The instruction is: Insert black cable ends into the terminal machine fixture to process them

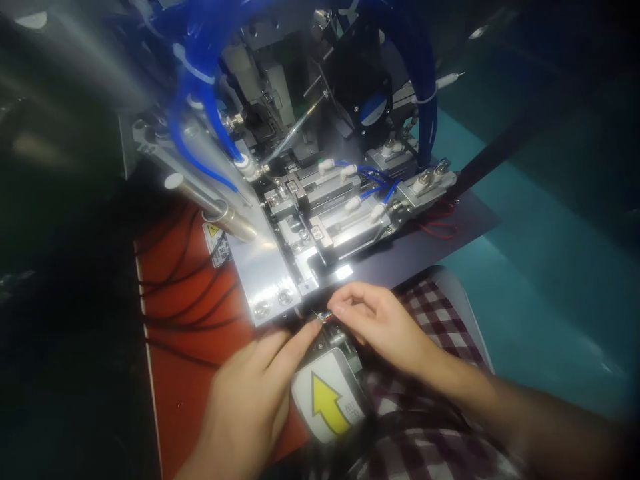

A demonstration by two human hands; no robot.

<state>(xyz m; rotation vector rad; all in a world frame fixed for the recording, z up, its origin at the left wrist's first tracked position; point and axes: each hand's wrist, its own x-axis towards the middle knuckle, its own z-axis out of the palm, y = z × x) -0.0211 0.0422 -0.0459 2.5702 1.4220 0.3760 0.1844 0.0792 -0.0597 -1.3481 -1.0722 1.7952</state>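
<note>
Pinching a short bundle of coloured wires in the closed fingertips of the right hand, just below the front edge of the machine. Reaching in from the opposite side with the left hand, stretching its index finger to the left end of the wires; impossible to tell whether gripping or merely touching there.

Working close under a shiny metal plate, with a metal rod slanting above it. Hemmed in overhead by thick blue tubes, bound with pale ties, and by thinner blue lines leading to white fittings. Seen to the left, dark cables over a red-orange table; to the right, a checked garment and, beyond it, green floor.

Beside the plate, a warning label with a yellow triangle and dark characters too small to read. Below the hands, a white panel bearing a curved yellow arrow, next to faint blurred characters.

Hidden mostly behind fingertips, the ends of the wires. Lost in shadow and blur, the rear of the machine. Cut off by the bottom edge, the left wrist.
</note>
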